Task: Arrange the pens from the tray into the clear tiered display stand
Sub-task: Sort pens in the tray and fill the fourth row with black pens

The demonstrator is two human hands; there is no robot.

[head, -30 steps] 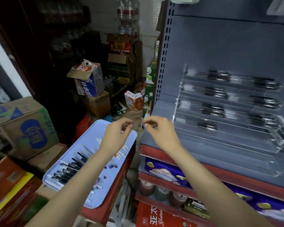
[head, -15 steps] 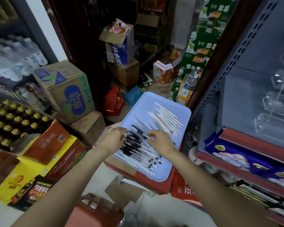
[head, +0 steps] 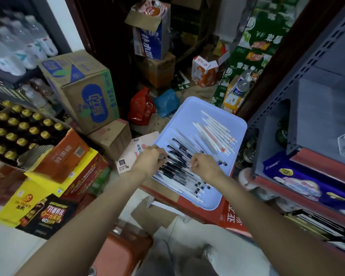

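Both hands have dropped from the stand to the blue tray [head: 191, 108]; left hand [head: 150, 159] and right hand [head: 204, 166] fingers now pinch black-capped pens [head: 179, 154], starting another load.

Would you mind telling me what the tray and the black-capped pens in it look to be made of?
The tray looks like moulded plastic: uniform pale blue, matt to satin, with rounded corners and a raised lip. The black-capped pens appear to be plastic too, with clear or whitish barrels and glossy black caps and grips; motion blur leaves the finer finish uncertain.
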